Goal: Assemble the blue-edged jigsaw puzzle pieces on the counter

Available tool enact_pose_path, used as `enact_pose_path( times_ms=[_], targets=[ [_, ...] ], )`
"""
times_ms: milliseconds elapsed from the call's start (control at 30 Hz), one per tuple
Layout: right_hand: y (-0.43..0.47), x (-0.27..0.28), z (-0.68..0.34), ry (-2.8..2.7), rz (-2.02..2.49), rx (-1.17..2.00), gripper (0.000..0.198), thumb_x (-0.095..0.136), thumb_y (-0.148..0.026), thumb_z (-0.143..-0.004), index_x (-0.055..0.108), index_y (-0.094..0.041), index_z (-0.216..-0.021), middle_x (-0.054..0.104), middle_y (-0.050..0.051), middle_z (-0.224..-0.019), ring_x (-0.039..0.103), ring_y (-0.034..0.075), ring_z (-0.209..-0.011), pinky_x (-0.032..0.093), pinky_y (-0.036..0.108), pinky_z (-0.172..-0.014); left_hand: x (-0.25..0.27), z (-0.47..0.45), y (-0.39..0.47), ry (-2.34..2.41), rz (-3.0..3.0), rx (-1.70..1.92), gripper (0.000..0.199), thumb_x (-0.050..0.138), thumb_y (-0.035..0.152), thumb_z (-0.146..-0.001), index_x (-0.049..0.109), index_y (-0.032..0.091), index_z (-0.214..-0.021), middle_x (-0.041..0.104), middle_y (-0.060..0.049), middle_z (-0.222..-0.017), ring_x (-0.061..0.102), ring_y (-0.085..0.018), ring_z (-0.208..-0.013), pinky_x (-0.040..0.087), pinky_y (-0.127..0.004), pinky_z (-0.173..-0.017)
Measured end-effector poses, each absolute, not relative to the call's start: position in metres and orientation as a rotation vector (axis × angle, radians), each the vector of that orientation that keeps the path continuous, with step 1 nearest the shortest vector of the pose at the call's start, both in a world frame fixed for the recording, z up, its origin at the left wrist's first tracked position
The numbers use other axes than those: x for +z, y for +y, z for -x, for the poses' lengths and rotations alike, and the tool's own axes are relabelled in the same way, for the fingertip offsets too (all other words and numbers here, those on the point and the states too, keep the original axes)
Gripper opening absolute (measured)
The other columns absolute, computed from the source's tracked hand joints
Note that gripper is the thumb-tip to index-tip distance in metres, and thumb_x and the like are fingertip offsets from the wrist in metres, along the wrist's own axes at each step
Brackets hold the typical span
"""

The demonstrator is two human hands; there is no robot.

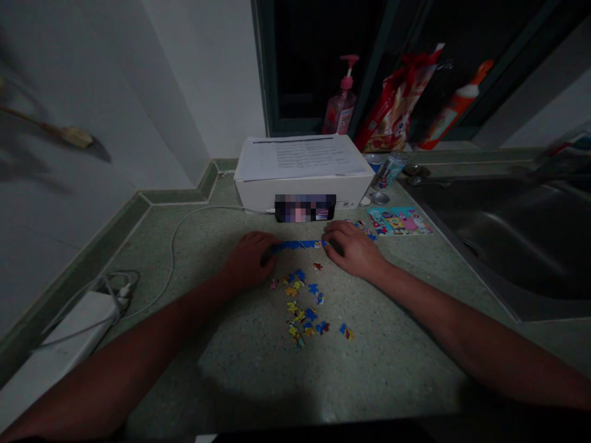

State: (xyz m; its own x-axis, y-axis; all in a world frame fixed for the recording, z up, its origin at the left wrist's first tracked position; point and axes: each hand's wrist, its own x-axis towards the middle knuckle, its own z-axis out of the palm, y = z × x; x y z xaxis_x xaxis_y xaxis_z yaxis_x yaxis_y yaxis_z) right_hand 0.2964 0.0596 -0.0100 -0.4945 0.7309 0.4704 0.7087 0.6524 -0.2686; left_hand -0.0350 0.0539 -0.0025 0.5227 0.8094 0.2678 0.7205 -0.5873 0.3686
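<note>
A narrow row of joined jigsaw puzzle pieces [300,245], mostly blue, lies across the counter. At its left end is my left hand [252,259], fingers curled and thumb pinching the strip's edge. My right hand [353,248] grips the other end, with its fingers bent over the pieces. Some fingertips are hidden. Loose puzzle pieces [295,309] in yellow, blue and red are scattered just below the row. One red piece [317,266] sits near my right thumb. More pieces [364,229] lie behind my right hand, beside a colourful cartoon picture card [401,221].
A phone [305,209] on a cable leans against a white box [300,166] topped with printed paper. A power strip [78,326] lies left; a metal sink [498,234] is on the right. A can [390,171], pump bottle [340,104] and red bag [394,104] stand behind.
</note>
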Motion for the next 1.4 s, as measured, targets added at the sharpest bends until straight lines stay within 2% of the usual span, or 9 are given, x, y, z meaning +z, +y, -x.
enact_pose_path(
  times_ms=[300,433,700,867,1067,1400],
  targets=[
    [0.060,-0.008,-0.296,-2.319,1.096,0.068,0.017,0.064,-0.022,-0.099,0.074,-0.022,-0.112,0.076,0.017,-0.122,0.071,0.037,-0.120,0.059,0.060,-0.106,-0.002,0.036,0.054,1.300,-2.528,0.685,0.042,0.064,0.013,-0.090,0.072,0.023,-0.130,0.076,-0.010,-0.133,0.069,-0.031,-0.128,0.056,-0.058,-0.117],
    [0.059,-0.005,-0.296,-2.275,1.082,0.079,0.020,0.058,-0.020,-0.101,0.075,-0.021,-0.112,0.078,0.017,-0.118,0.072,0.036,-0.118,0.059,0.059,-0.106,-0.004,0.038,0.057,1.352,-2.480,0.762,0.036,0.062,0.013,-0.093,0.074,0.023,-0.126,0.077,-0.009,-0.126,0.070,-0.029,-0.123,0.059,-0.054,-0.114],
    [0.050,0.015,-0.298,-2.207,1.052,0.103,0.035,0.052,-0.011,-0.092,0.077,-0.026,-0.112,0.079,0.011,-0.121,0.071,0.034,-0.122,0.054,0.059,-0.111,-0.008,0.041,0.061,1.433,-2.432,0.785,0.028,0.061,0.016,-0.095,0.075,0.021,-0.118,0.079,-0.010,-0.118,0.071,-0.030,-0.117,0.061,-0.053,-0.109],
    [0.041,0.013,-0.291,-2.285,0.985,0.115,0.035,0.050,-0.012,-0.095,0.077,-0.024,-0.115,0.079,0.013,-0.120,0.072,0.034,-0.122,0.055,0.059,-0.108,-0.007,0.040,0.057,1.399,-2.459,0.794,0.026,0.061,0.016,-0.096,0.076,0.022,-0.117,0.079,-0.010,-0.115,0.072,-0.029,-0.113,0.062,-0.053,-0.105],
    [0.035,0.003,-0.291,-2.231,0.968,0.147,0.037,0.052,-0.009,-0.093,0.076,-0.024,-0.117,0.080,0.012,-0.119,0.072,0.033,-0.120,0.056,0.060,-0.108,-0.010,0.048,0.054,1.453,-2.460,0.850,0.029,0.062,0.016,-0.095,0.077,0.022,-0.119,0.079,-0.011,-0.117,0.072,-0.030,-0.116,0.060,-0.055,-0.108],
    [0.037,-0.004,-0.289,-2.268,0.911,0.161,0.029,0.055,-0.012,-0.097,0.075,-0.026,-0.113,0.080,0.010,-0.117,0.073,0.031,-0.122,0.057,0.058,-0.110,-0.005,0.044,0.048,1.383,-2.539,0.740,0.026,0.062,0.015,-0.097,0.078,0.022,-0.117,0.080,-0.009,-0.114,0.073,-0.028,-0.112,0.060,-0.052,-0.107]
  ],
)
